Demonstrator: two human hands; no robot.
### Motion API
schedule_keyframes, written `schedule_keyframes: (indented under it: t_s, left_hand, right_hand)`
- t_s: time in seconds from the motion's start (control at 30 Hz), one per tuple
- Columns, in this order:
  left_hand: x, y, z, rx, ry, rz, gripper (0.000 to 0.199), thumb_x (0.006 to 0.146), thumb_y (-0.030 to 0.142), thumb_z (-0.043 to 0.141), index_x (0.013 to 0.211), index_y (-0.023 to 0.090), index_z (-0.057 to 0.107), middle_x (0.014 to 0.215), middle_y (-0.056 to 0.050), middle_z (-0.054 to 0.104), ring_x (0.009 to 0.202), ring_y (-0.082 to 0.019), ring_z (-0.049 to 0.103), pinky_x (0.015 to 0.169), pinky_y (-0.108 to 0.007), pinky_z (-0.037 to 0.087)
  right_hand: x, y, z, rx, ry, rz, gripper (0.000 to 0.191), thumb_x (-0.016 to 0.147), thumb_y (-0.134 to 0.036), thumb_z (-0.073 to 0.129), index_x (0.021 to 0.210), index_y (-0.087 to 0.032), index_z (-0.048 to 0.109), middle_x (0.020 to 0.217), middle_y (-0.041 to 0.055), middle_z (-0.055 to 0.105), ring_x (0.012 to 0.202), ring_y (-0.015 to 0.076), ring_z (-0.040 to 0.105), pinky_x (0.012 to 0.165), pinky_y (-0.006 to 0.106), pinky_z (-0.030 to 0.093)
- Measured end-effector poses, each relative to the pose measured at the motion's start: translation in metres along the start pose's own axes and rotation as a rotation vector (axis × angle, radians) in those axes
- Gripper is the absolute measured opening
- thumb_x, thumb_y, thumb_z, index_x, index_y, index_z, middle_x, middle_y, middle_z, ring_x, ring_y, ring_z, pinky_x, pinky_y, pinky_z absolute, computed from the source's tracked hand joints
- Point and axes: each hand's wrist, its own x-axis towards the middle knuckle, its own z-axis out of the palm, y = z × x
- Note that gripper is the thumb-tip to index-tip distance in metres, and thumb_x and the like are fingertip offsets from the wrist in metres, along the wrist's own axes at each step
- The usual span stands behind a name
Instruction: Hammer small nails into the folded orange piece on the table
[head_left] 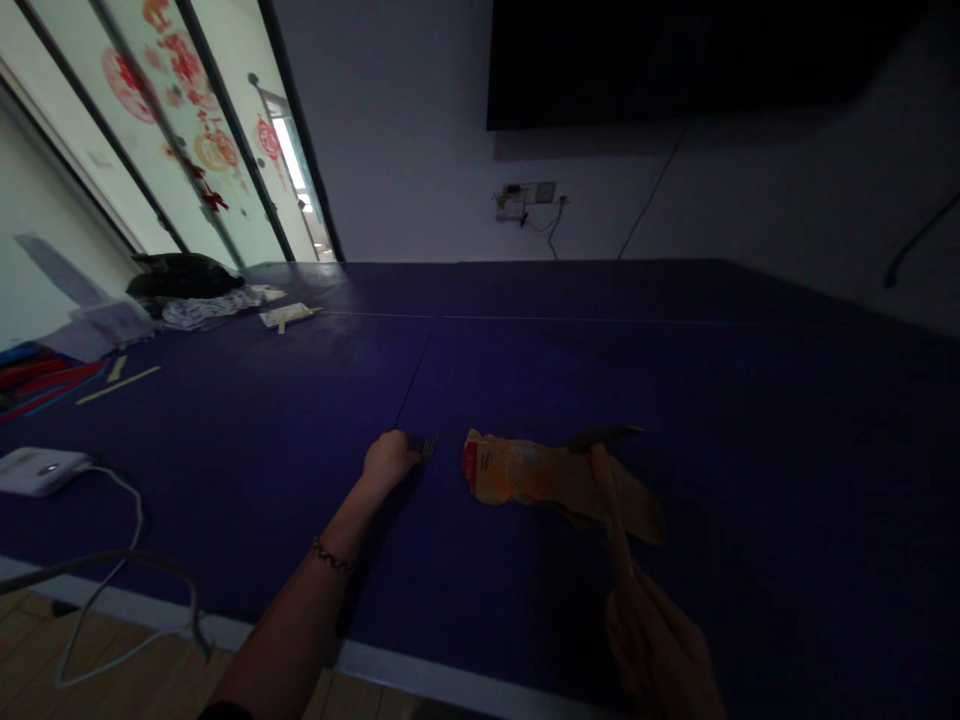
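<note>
My right hand (660, 645) is wrapped round the wooden handle of a hammer (613, 500). The hammer's dark head is raised in front of the hand, and it overlaps a flat brown piece (536, 470) in view. That piece has orange patches and a red label at its left end; its kind is unclear in the dim light. To its left, my closed left hand (390, 458) rests on the purple table (247, 450). Thin metal prongs (428, 450) stick out to the right of its fingers, and the rest of them is hidden.
A white box (41, 470) with a cable lies at the left edge. Behind it are red and blue strips (52, 380), a pale stick (118, 385), a small white packet (286, 315) and a black bag (187, 275). Wall sockets (534, 193) sit beyond the table.
</note>
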Motion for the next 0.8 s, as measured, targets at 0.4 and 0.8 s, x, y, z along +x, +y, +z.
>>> schedule_keyframes:
  t_s: [0.4, 0.8]
  left_hand:
    - [-0.013, 0.023, -0.008, -0.894, -0.042, 0.320, 0.009, 0.072, 0.019, 0.046, 0.076, 0.013, 0.050, 0.065, -0.002, 0.061, 0.046, -0.006, 0.048, 0.048, -0.018, 0.039]
    - [-0.053, 0.062, 0.037, -0.969, -0.090, 0.411, 0.017, 0.066, 0.028, 0.062, 0.069, 0.013, 0.067, 0.073, -0.005, 0.064, 0.067, -0.014, 0.057, 0.065, -0.026, 0.047]
  right_hand:
    - [0.000, 0.000, 0.002, 0.000, -0.004, 0.003, 0.068, 0.044, -0.048, 0.073, 0.100, -0.017, 0.050, 0.046, -0.0061, 0.053, 0.031, 0.0090, 0.044, 0.026, 0.019, 0.030]
    - [-0.018, -0.008, 0.023, -0.005, 0.073, -0.038, 0.061, 0.053, -0.047, 0.070, 0.101, -0.016, 0.049, 0.046, -0.0071, 0.051, 0.034, 0.0065, 0.044, 0.028, 0.014, 0.031]
